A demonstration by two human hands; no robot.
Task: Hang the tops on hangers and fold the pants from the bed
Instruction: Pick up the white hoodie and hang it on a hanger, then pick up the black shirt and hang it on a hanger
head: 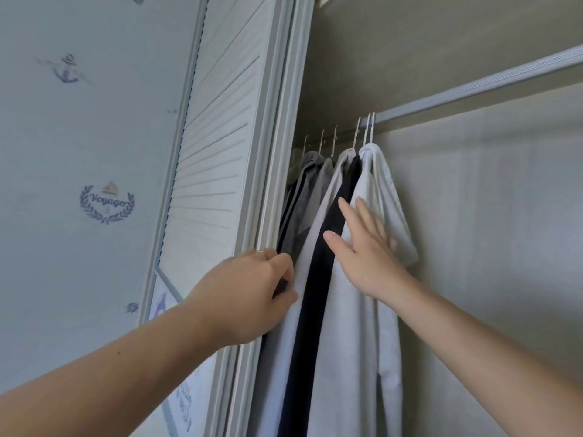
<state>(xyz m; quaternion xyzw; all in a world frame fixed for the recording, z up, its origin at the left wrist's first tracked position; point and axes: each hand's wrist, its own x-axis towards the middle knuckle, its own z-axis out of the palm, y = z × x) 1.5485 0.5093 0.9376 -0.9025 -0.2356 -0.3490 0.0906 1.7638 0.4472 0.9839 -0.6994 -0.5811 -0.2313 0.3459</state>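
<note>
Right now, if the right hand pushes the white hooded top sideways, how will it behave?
Probably floppy: the white hooded top drapes in soft folds under the right hand. Its hanger hook would likely slide along the rail.

We see pale wallpaper [79,146] at left, printed with blue anchors and "Voyager" wreath. Beside it, white louvred wardrobe door [220,137]. Inside wardrobe we note beige back panel [489,216], grey rail [473,86] slanting across top. Light soft, even.
</note>
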